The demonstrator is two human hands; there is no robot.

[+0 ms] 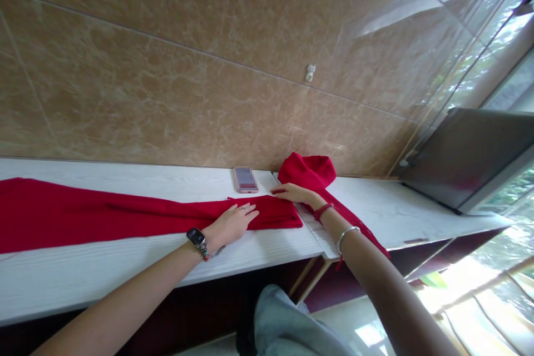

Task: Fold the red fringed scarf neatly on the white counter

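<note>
A long piece of red cloth [92, 214] lies along the white counter, wide at the left and narrower toward the middle, where it has a layered, folded end. My left hand [233, 227] rests palm down on that narrow part with its fingers stretched out. At the far edge of the folded end, my right hand [297, 193] reaches over with extended fingertips touching the fabric. Under and behind my right wrist is a bunched red cloth [308, 169], with a strip running down to the counter's front edge. Whether the two red parts are joined is hidden.
A phone [246, 179] lies on the white counter [167, 175] behind the cloth. A tiled wall [187, 78] rises at the back, with a small white figure [310, 72] on it. A dark boxy appliance [467, 156] stands at the right end, near a window.
</note>
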